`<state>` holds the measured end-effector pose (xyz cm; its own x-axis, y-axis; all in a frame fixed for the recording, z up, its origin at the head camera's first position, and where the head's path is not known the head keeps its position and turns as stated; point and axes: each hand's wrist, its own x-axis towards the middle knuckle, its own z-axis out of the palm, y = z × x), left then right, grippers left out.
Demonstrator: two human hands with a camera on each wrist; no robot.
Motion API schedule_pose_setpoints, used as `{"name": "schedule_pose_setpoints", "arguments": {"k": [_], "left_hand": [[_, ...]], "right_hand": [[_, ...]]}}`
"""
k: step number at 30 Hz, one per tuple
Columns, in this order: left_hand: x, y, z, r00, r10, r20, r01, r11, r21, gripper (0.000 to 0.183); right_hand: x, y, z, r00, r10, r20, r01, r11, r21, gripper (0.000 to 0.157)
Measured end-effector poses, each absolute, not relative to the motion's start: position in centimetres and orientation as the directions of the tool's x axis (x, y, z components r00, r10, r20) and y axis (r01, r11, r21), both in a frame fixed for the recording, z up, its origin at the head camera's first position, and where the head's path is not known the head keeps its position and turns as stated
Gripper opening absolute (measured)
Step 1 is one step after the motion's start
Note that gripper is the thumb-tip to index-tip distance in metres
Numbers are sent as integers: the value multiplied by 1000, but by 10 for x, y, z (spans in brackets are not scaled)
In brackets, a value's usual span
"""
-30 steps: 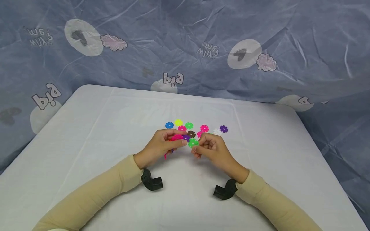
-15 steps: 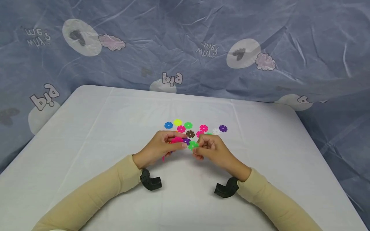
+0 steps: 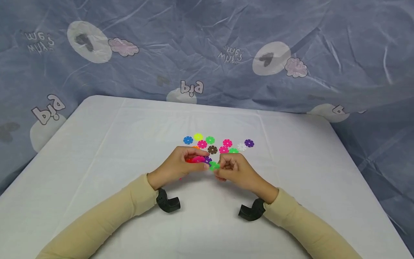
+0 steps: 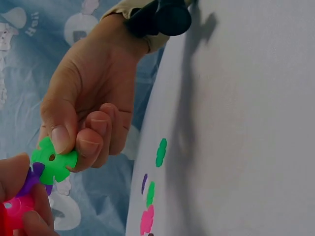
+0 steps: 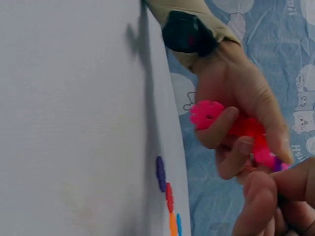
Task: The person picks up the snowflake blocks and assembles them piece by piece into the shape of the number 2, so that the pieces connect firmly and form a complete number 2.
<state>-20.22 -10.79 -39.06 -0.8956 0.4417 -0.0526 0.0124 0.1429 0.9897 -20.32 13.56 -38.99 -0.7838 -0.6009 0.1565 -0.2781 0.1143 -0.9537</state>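
Observation:
Above the middle of the table, my left hand [image 3: 174, 163] grips a chain of notched plastic discs joined at their slots. A red disc [image 5: 251, 129], a pink disc [image 3: 198, 159] and a purple disc [image 3: 208, 160] show in it. Another pink disc [image 5: 205, 114] sticks out by the curled fingers in the right wrist view. My right hand [image 3: 237, 169] pinches a green disc [image 4: 61, 166] between thumb and index finger. That green disc meets the purple one edge to edge; whether their slots interlock I cannot tell.
Several loose discs lie flat on the white table [image 3: 207, 223] beyond my hands: a blue disc [image 3: 188, 140], a yellow disc [image 3: 198, 137], a brown disc [image 3: 212, 149], a white disc [image 3: 241, 146] and a dark purple disc [image 3: 249, 143] among them. A patterned curtain [image 3: 207, 54] hangs behind.
The green disc and my right hand have shifted slightly down and left in the head view. The chain has tilted a little in my left hand, still gripped.

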Motion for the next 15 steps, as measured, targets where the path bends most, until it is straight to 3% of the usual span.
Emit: {"name": "schedule_pose_setpoints", "arguments": {"k": [6, 15], "left_hand": [[-208, -111, -386, -904, 420, -76, 9, 197, 980, 46], [-208, -113, -385, -845, 490, -215, -188, 104, 977, 59]], "right_hand": [[-206, 133, -396, -816, -563, 131, -241, 126, -962, 15], [-208, 132, -398, -858, -482, 180, -275, 135, -952, 9]]}}
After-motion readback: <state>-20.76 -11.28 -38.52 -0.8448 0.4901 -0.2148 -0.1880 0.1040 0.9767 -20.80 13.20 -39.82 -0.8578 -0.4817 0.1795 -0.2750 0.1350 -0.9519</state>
